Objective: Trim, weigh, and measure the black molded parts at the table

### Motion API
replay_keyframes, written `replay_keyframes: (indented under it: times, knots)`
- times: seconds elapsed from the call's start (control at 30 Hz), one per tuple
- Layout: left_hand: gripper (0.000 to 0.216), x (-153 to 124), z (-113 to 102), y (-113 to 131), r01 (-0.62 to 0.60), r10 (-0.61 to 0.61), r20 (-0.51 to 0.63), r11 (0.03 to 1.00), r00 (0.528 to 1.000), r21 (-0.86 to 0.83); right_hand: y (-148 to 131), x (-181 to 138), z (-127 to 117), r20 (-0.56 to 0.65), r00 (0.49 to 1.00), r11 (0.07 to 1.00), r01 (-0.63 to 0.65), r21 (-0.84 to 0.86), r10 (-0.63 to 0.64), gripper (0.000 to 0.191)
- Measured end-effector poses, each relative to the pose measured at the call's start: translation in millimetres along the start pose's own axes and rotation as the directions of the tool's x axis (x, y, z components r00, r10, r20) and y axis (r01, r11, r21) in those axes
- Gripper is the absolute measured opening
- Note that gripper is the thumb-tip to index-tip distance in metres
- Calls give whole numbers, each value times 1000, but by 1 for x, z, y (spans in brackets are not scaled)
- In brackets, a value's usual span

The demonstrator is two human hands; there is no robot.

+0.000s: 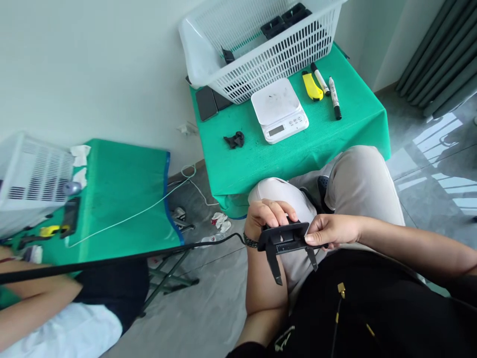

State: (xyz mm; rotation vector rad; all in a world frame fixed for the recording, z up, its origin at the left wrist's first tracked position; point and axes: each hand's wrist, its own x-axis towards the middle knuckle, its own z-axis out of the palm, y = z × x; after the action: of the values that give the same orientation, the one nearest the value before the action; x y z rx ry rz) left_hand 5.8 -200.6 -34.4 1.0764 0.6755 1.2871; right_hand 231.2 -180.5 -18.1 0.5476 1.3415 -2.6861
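Note:
My left hand (270, 214), a dark bracelet at its wrist, is closed round a black plastic part with a hollow box-like shape (285, 231), held over my lap. With thumb and fingers pinched, my right hand (330, 231) grips a black caliper (275, 263). The caliper lies against the near side of the part, its two larger jaws pointing down toward me and apart from each other. The caliper's scale cannot be read from here. Some fingers of both hands are hidden behind the things they hold.
Ahead, a green-covered table (223, 169) bears a white kitchen scale (279, 109), yellow cutter (312, 87), two markers (334, 98), black scrap (234, 140), dark phone-like slab (206, 103) and white basket (276, 64) of black parts. At left, a person's arm (37, 303) is beside another green table (126, 194).

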Motion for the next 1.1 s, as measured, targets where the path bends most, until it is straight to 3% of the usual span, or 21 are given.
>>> replay_keyframes:
  times: [0.13, 0.27, 0.37, 0.53, 0.67, 0.77, 0.9, 1.0, 1.1]
  knots:
    - [71, 1, 4, -8, 24, -24, 25, 1000, 999, 14, -3, -3, -11, 72, 996, 992, 61, -112, -53, 72]
    - [64, 1, 7, -17, -24, 24, 11, 998, 1000, -54, 1, -4, -15, 59, 996, 991, 67, -113, -61, 76]
    - [63, -1, 6, -23, 9, -10, -2, 996, 1000, -91, 4, -7, -13, 51, 997, 992, 60, -112, -54, 76]
    - [59, -6, 5, -31, 29, -25, 30, 989, 999, -142, 1, -17, -12, 190, 980, 997, 51, 52, -60, 61]
    - [60, -8, 6, -38, -15, 6, -68, 992, 998, -125, 3, -20, -14, 262, 960, 975, 42, 220, -100, 41]
    - [63, -12, 3, -43, -10, -3, -125, 995, 992, -98, 9, -18, -9, 204, 973, 972, 61, 225, -109, 42]
    - [65, -18, -5, -49, -19, 6, -165, 997, 986, -78, 15, -15, 4, 40, 997, 979, 60, 196, -69, 59]
    - [68, -21, -10, -49, -22, 12, -146, 997, 989, -72, 14, -15, 8, 63, 997, 974, 39, 223, -54, 65]
    - [75, -24, -9, -47, 51, -56, -179, 998, 982, -32, 12, -15, 6, 74, 996, 973, 32, 230, -50, 66]
